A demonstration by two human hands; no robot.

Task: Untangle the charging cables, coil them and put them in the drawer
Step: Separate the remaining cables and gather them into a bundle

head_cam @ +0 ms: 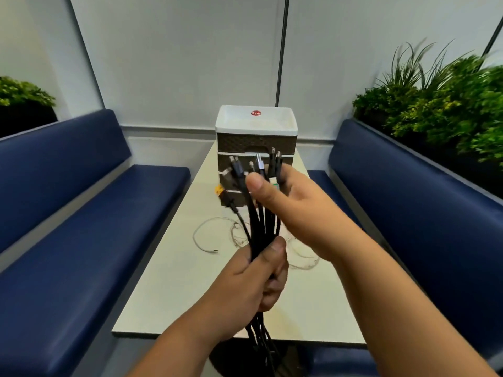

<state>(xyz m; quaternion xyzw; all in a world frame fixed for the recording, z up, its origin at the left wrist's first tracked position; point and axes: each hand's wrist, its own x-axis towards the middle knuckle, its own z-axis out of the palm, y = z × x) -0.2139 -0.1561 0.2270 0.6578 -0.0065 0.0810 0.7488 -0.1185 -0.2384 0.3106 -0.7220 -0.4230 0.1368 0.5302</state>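
Two hands grip black cable bundle — one drawer unit.

A cafe or office break booth: two blue padded benches face each other across a narrow pale table, plain panelled walls behind, green plants along the right edge.

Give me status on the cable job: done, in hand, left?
Done: black cables gathered with plug ends lined up. In hand: left hand grips the bundle low, right hand holds it near the plugs. Left: no coils visible, white cables loose on the table, and no drawer of the drawer unit looks open.
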